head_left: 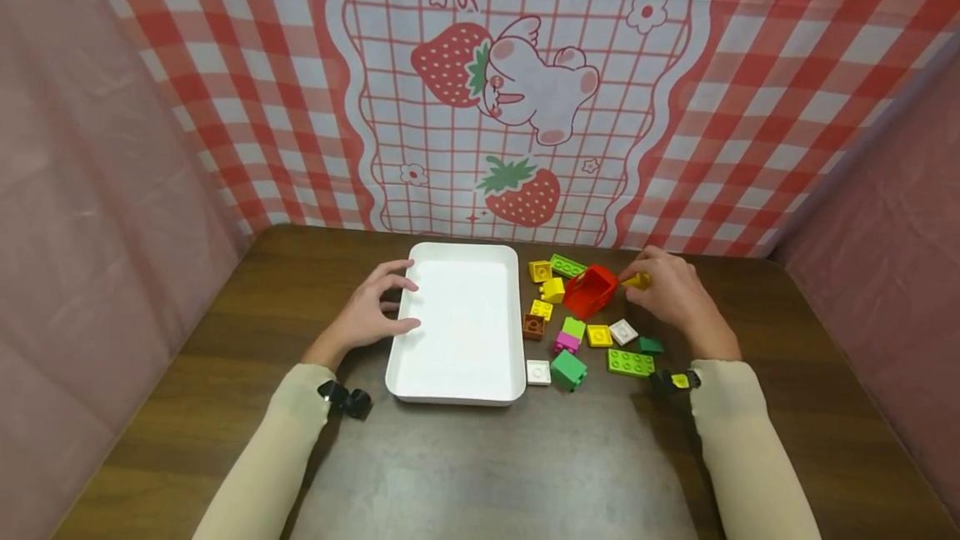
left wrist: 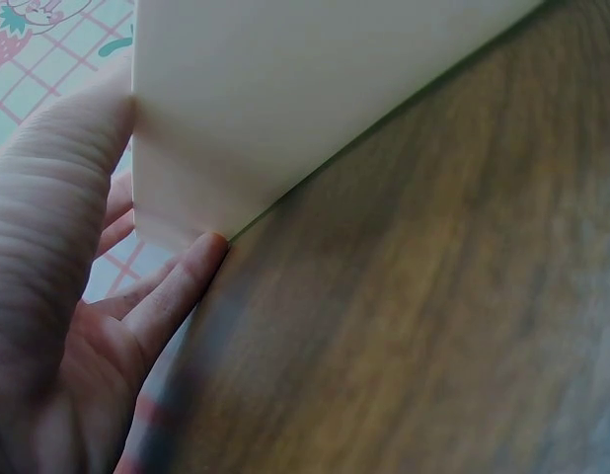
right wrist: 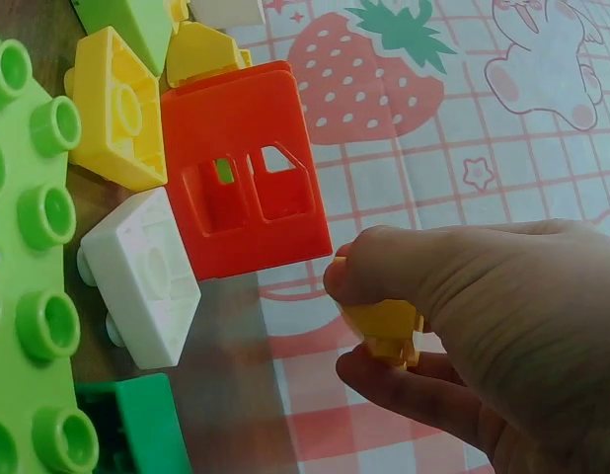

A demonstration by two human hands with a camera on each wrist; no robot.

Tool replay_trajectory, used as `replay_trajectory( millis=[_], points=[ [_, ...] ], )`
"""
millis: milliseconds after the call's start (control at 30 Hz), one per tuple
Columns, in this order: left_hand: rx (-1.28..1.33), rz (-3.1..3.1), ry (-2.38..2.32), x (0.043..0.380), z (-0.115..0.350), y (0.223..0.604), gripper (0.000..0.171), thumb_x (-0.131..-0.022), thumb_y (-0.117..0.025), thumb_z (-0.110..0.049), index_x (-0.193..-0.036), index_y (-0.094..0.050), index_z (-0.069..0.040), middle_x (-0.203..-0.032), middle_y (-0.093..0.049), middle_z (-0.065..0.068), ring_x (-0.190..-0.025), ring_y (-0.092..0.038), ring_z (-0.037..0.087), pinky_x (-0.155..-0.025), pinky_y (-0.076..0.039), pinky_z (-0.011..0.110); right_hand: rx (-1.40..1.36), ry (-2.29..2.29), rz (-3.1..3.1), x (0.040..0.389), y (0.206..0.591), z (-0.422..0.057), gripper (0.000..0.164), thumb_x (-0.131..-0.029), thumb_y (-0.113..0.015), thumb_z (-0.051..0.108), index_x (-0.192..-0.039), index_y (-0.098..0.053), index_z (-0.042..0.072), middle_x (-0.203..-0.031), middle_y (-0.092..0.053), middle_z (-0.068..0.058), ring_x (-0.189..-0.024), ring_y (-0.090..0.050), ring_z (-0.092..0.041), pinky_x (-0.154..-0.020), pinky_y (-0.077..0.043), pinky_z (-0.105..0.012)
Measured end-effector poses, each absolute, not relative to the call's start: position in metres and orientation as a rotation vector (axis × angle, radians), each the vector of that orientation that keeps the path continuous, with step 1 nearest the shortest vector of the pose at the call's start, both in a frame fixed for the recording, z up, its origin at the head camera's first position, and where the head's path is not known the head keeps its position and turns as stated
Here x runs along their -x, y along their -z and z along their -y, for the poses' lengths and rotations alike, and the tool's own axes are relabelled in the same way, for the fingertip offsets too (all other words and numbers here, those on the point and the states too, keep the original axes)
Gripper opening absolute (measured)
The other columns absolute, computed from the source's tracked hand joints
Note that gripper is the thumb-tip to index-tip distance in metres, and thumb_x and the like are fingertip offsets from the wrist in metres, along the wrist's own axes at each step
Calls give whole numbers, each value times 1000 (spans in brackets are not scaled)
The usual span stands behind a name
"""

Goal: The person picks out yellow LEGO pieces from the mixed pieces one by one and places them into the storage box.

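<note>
Fingertips of the right hand [head_left: 672, 294] pinched a yellow piece [right wrist: 386, 321], probably light, stiff and best held by its sides, right of the red block [head_left: 591, 292], while the left hand [head_left: 369, 307] gripped the white tray [head_left: 461, 323] by its left rim.

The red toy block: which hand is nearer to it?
Right. The right hand is just beside the red toy block, pinching a yellow block; the left hand is across the white tray, at its left edge.

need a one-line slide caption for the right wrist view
Right hand pinching a yellow building brick near a red windowed block, white brick and lime-green studded brick nearby
</note>
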State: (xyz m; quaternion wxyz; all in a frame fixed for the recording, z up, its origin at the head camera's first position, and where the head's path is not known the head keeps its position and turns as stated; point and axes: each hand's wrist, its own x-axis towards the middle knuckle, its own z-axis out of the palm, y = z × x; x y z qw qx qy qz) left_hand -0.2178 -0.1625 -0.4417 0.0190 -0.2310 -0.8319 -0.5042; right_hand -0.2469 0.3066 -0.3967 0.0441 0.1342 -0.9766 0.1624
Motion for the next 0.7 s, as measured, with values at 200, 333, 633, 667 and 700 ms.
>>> replay_trajectory(
  millis=[200, 333, 633, 667, 700],
  points=[
    [723, 2573, 1573, 218, 163, 442, 47, -74, -85, 0, -113, -62, 13, -154, -36, 25, -133, -45, 44, -93, -55, 64, -403, -504, 2962, 248, 397, -305, 20, -83, -77, 10, -103, -78, 6, -112, -62, -18, -100, -56, -39, -91, -47, -63],
    [724, 2567, 1575, 220, 163, 443, 48, -74, -85, 0, -113, -62, 14, -155, -36, 25, -133, -44, 44, -93, -55, 64, -411, -490, 2950, 248, 396, -306, 19, -84, -76, 10, -102, -79, 6, -111, -62, -18, -102, -55, -41, -94, -43, -66],
    [731, 2569, 1571, 219, 162, 443, 48, -74, -85, -2, -113, -62, 13, -155, -36, 24, -132, -45, 41, -93, -56, 63, -435, -496, 2968, 250, 399, -310, 21, -85, -75, 10, -104, -78, 5, -114, -62, -21, -103, -55, -44, -93, -44, -68],
    [730, 2571, 1571, 219, 162, 443, 48, -74, -85, -2, -113, -62, 13, -155, -36, 24, -132, -45, 41, -93, -56, 63, -437, -495, 2968, 250, 400, -310, 20, -85, -75, 10, -104, -78, 5, -113, -62, -21, -102, -55, -43, -92, -44, -67],
    [727, 2574, 1569, 218, 162, 443, 48, -74, -85, -2, -113, -62, 13, -155, -36, 24, -132, -46, 41, -93, -56, 63, -439, -495, 2967, 250, 401, -309, 20, -84, -75, 10, -104, -78, 5, -113, -63, -21, -102, -55, -43, -91, -45, -66]
  ],
)
